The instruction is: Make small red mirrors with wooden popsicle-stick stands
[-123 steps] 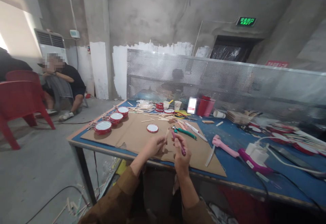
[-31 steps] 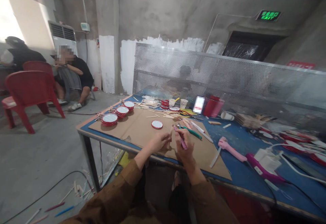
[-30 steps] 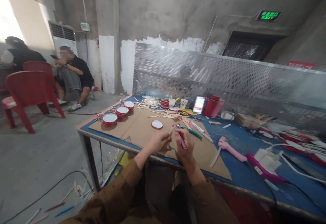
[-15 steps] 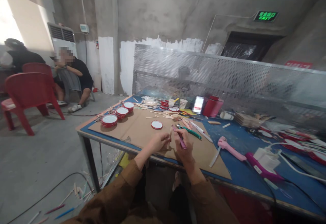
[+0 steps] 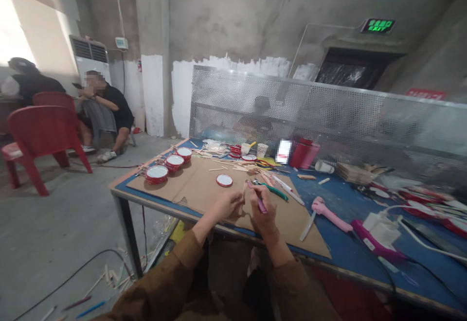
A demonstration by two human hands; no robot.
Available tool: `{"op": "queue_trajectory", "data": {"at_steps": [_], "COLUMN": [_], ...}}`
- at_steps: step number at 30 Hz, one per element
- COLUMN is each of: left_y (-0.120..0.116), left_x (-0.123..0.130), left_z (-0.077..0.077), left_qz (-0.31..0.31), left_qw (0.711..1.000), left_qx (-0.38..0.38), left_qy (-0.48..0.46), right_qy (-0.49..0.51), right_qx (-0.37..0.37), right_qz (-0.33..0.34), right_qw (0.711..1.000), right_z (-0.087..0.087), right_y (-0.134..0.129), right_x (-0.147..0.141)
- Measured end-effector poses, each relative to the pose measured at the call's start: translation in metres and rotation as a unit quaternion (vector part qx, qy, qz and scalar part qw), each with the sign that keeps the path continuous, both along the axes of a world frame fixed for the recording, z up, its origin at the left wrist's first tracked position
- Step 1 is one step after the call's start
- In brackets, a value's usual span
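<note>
Head view: we look down at the near edge of the bench (image 5: 343, 248), with both hands just inside it.
Open room: the concrete floor (image 5: 62, 233) spreads past the bench's left corner; a red chair (image 5: 44, 136) and a seated person (image 5: 104, 109) are well apart from us there.
Bench top: a cardboard sheet (image 5: 189, 180) covers the left half and hangs slightly over the near edge. A round red tin (image 5: 224, 180) sits just beyond our hands, and three more tins (image 5: 156, 174) line the sheet's left side.
Right end: a pink glue gun (image 5: 328, 215) and a white plug (image 5: 381, 228) lie on the blue top.
Far edge: a metal mesh panel (image 5: 292, 112) stands behind loose craft sticks (image 5: 215, 151).
Left hand (image 5: 226, 205): our fingers pinch a narrow wooden stick (image 5: 243, 195) upright.
Right hand (image 5: 263, 218): closed around a pink-handled tool (image 5: 260, 203), its tip beside the stick, with green-handled pliers (image 5: 275, 192) just beyond.
Stick: pale, thin, held over the near middle of the cardboard, close to the tool; its end is too small to make out.
</note>
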State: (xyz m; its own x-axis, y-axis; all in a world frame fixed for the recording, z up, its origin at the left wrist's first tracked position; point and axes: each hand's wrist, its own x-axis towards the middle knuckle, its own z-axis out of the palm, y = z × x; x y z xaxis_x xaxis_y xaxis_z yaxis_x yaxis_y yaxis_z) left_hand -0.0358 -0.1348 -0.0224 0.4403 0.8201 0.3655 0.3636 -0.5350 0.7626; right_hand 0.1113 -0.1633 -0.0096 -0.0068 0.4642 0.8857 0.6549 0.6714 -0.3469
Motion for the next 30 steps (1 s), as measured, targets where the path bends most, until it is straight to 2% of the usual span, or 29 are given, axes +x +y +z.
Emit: {"op": "queue_trajectory", "data": {"at_steps": [12,24,30], "left_y": [-0.0026,-0.0007,-0.0036], "left_x": [0.0000,0.0002,-0.0010], "left_z": [0.0038,0.0001,0.0041], "left_qz": [-0.005,-0.021,-0.017], "left_qw": [1.000,0.999,1.000], "left_qx": [-0.001,-0.003,-0.016], "left_qy": [0.000,-0.028,-0.018], "right_qy": [0.004,0.007,-0.003], "right_qx": [0.006,0.004,-0.004], "right_qz": [-0.001,0.013,0.012], "right_qw": [1.000,1.000,1.000], "right_z": [0.0008,0.0034,0.0042], "right_y": [0.0010,-0.0016,-0.0023], "right_x": [0.0008,-0.0012,-0.0022]}}
